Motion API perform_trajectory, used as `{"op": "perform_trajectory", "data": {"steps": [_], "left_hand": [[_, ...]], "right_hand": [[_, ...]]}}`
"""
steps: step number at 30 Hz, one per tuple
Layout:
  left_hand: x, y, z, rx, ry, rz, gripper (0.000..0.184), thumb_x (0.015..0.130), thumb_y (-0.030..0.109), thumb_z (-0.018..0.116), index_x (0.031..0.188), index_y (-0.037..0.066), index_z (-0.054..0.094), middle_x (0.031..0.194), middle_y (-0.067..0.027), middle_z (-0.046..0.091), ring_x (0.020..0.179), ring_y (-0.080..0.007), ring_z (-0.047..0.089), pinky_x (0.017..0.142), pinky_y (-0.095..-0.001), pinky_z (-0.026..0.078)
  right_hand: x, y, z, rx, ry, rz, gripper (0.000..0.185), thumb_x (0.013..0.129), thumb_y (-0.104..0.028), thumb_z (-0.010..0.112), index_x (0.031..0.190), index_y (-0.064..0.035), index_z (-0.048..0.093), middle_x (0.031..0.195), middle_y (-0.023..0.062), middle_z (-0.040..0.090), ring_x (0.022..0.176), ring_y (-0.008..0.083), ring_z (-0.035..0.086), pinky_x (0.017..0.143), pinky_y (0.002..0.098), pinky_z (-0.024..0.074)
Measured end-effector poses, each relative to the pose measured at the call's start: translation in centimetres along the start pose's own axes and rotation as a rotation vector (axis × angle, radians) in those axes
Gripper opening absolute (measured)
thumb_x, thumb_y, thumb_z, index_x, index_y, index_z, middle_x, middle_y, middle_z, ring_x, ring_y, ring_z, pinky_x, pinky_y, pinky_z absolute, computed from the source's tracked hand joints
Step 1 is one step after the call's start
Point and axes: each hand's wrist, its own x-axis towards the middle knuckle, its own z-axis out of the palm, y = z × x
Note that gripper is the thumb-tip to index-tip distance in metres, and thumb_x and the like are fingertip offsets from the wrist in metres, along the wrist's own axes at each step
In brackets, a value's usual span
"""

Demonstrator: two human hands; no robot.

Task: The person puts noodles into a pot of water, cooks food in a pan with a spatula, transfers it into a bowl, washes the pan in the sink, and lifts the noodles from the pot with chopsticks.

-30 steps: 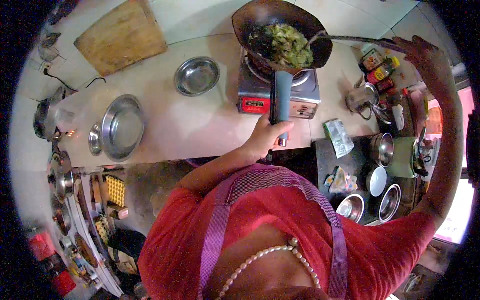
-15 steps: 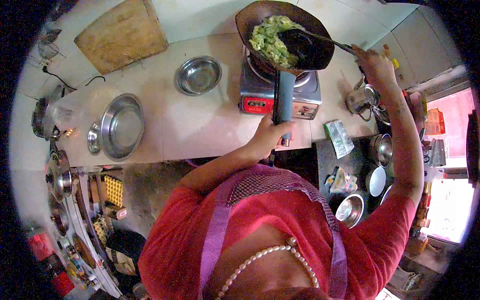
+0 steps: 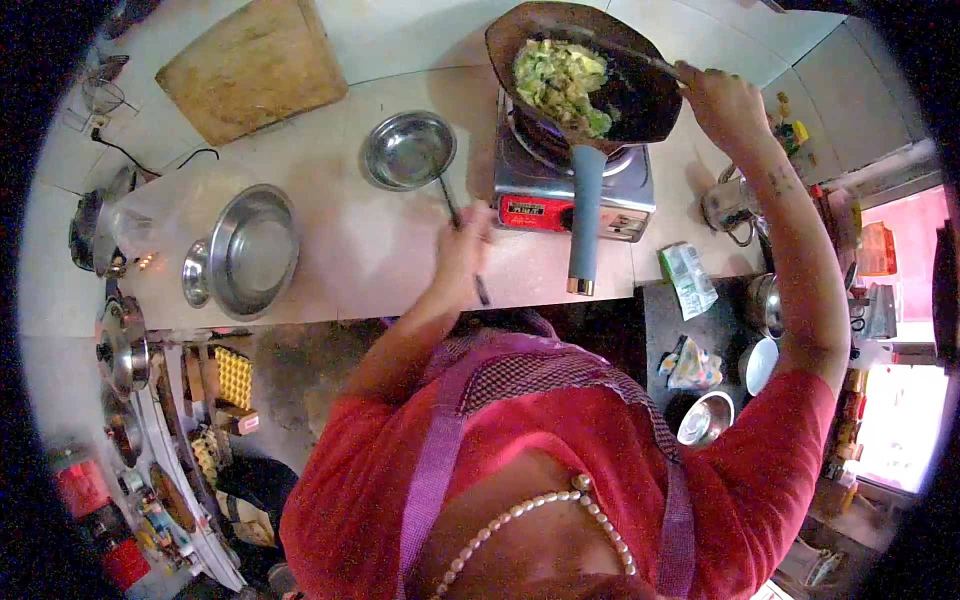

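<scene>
My left hand is closed around a thin black-handled utensil. The utensil's far end reaches the small steel bowl on the counter; what kind it is I cannot make out. At the wok's right rim my right hand grips the handle of a spatula, whose blade is hidden or blurred. Chopped yellow-green food lies on the left side of the dark wok. The wok sits tilted on the gas stove, its grey handle pointing toward me with no hand on it.
A large steel basin and a small steel cup stand on the left of the counter. Against the wall leans a wooden board. On the right are a metal mug, a green-white packet and several bowls.
My left hand has let go of the wok handle and moved left with the black-handled utensil, toward the small bowl. My right hand has shifted slightly left, and the food is more bunched together.
</scene>
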Motion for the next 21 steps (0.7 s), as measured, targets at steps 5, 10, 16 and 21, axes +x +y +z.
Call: {"op": "perform_trajectory", "data": {"steps": [5, 10, 16, 21], "left_hand": [[7.6, -4.0, -10.7, -0.272, 0.356, 0.054, 0.022, 0.080, 0.029, 0.056, 0.080, 0.009, 0.047, 0.058, -0.0007, 0.046, 0.042, -0.0065, 0.039, 0.031, -0.0214, 0.028], [12.8, -6.7, -16.3, -0.301, 0.525, -0.005, 0.030, 0.080, 0.034, 0.058, 0.091, 0.010, 0.043, 0.065, -0.0036, 0.051, 0.038, -0.0069, 0.032, 0.031, -0.0222, 0.026], [14.5, -5.4, -16.2, -0.180, 0.440, 0.004, 0.032, 0.080, 0.036, 0.057, 0.091, 0.009, 0.043, 0.072, -0.0055, 0.055, 0.041, -0.0084, 0.036, 0.031, -0.0234, 0.026], [15.3, -4.0, -14.4, 0.015, 0.386, 0.020, 0.026, 0.081, 0.029, 0.058, 0.087, 0.008, 0.044, 0.076, -0.0057, 0.056, 0.046, -0.0095, 0.041, 0.030, -0.0239, 0.029]], "right_hand": [[-2.2, 3.0, -2.8, 0.049, 0.063, -0.039, 0.029, 0.082, -0.027, 0.050, 0.109, -0.0154, 0.054, 0.085, 0.0132, 0.061, 0.077, 0.0313, 0.059, 0.069, 0.0380, 0.0470], [-2.5, 7.7, -3.2, 0.183, 0.137, 0.049, 0.026, 0.081, -0.029, 0.052, 0.099, -0.0105, 0.059, 0.082, 0.0142, 0.061, 0.076, 0.0295, 0.059, 0.068, 0.0358, 0.0468], [-0.7, 13.8, 0.2, 0.367, -0.116, 0.002, 0.032, 0.081, -0.031, 0.052, 0.098, -0.0047, 0.057, 0.082, 0.0115, 0.059, 0.053, 0.0206, 0.055, 0.050, 0.0296, 0.0469], [-0.8, 10.4, -3.2, 0.540, -0.389, 0.344, 0.033, 0.082, -0.034, 0.052, 0.098, -0.0048, 0.057, 0.086, 0.0090, 0.055, 0.048, 0.0134, 0.052, 0.041, 0.0242, 0.0440]]}}
